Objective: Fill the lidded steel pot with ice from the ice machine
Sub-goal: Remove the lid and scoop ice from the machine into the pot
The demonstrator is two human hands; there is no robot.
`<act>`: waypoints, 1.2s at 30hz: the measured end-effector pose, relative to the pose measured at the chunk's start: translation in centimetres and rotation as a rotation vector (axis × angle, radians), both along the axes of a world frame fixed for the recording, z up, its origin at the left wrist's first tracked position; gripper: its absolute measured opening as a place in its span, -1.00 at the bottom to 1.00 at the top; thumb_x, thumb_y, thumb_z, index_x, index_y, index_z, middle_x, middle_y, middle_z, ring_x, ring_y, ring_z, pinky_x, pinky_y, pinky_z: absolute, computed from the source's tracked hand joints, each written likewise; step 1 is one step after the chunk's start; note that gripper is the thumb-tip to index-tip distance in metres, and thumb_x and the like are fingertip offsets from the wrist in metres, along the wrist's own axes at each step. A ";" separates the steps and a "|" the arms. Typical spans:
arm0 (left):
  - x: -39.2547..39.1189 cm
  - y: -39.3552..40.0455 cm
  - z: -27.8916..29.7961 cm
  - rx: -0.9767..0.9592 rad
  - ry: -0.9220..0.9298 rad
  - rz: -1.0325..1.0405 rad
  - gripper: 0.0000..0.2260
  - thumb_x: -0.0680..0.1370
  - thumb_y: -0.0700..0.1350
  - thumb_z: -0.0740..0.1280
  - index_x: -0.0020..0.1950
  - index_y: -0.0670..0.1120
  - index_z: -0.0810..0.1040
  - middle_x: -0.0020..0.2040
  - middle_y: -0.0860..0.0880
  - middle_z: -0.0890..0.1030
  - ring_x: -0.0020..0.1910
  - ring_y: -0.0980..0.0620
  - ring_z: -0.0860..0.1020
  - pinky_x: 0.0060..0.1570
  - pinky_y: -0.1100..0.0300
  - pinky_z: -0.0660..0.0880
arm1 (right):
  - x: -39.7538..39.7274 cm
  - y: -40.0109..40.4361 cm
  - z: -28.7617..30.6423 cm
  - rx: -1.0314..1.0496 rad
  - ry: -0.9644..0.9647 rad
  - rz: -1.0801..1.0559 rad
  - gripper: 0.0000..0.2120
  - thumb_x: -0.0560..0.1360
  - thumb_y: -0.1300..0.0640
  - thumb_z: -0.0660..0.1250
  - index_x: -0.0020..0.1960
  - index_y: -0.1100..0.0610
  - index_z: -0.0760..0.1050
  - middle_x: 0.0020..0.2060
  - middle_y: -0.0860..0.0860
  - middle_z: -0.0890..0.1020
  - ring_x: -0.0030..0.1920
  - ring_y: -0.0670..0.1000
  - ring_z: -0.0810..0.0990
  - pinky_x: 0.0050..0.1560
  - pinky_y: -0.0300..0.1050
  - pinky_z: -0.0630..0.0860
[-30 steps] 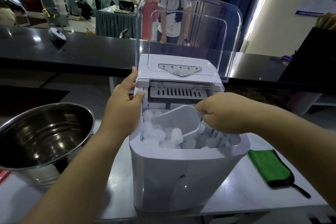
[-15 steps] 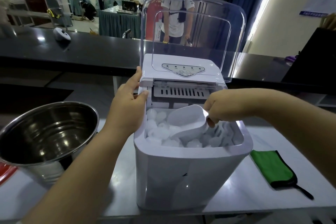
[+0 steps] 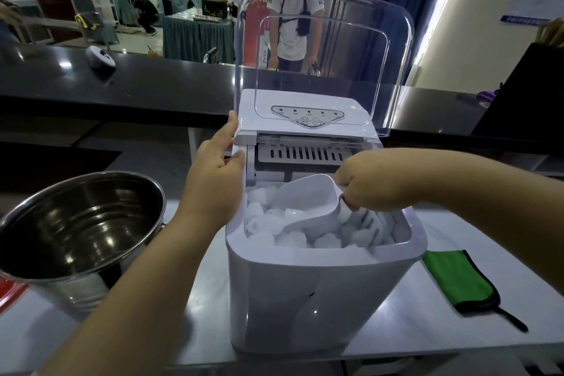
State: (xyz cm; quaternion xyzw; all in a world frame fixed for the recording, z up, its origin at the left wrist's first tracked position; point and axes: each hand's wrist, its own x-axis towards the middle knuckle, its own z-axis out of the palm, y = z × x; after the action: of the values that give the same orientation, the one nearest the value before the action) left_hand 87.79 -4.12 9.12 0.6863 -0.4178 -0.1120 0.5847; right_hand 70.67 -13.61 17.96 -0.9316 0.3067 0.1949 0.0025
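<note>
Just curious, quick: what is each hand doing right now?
Left hand: open, fingers resting on the ice machine.
Right hand: closed around the white scoop in the ice.

Light: bright strip upper right, ceiling spots far left.
Glare: reflections on steel pot, clear lid.
Edges: wide-angle bending.
Focus: slightly soft throughout.

Black counter; blue curtain beside bright window.

Both forearms were bare to the frame's edge, no sleeves showing; the left hand and right hand were ungloved, ringless.
</note>
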 end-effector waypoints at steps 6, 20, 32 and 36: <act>0.1 0.0 0.1 -0.001 -0.009 0.004 -0.55 0.64 -0.14 0.11 0.47 0.23 0.18 0.30 0.03 0.40 -0.02 0.22 0.42 -0.07 0.40 0.30 | 1.4 -0.8 -0.3 0.079 0.084 -0.137 -0.83 0.44 0.24 0.31 -0.33 0.13 0.46 -0.34 0.03 0.46 -0.34 0.05 0.38 -0.39 -0.21 0.31; 0.3 -0.1 -0.2 -0.023 0.017 -0.006 -0.55 0.64 -0.14 0.12 0.45 0.26 0.20 0.23 0.07 0.42 -0.05 0.25 0.44 -0.08 0.39 0.36 | 0.0 -0.9 -0.6 0.408 -0.020 -0.390 -0.87 0.41 0.32 0.26 -0.28 0.21 0.53 -0.52 0.00 0.36 -0.52 -0.04 0.19 -0.61 -0.29 0.14; 0.2 0.0 -0.1 -0.012 0.022 -0.009 -0.55 0.64 -0.15 0.11 0.44 0.27 0.18 0.30 0.04 0.40 -0.03 0.26 0.42 -0.15 0.47 0.29 | 0.3 -1.8 -1.2 0.073 -0.041 -0.111 -0.84 0.50 0.25 0.22 -0.01 0.10 0.55 -0.08 0.06 0.61 -0.07 0.08 0.55 -0.05 -0.02 0.51; 0.3 0.1 -0.2 -0.009 0.021 -0.017 -0.55 0.64 -0.13 0.12 0.45 0.28 0.18 0.28 0.04 0.41 -0.04 0.23 0.44 -0.06 0.39 0.33 | 1.1 -2.1 -0.2 0.090 0.061 -0.099 -0.85 0.50 0.29 0.21 -0.09 0.11 0.52 -0.19 -0.02 0.53 -0.22 -0.03 0.44 -0.31 -0.26 0.36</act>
State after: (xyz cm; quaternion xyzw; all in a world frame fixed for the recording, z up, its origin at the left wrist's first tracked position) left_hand 88.09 -4.07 8.96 0.6788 -0.4180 -0.1223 0.5912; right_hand 71.82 -15.67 17.73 -0.9079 0.3433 0.2365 0.0445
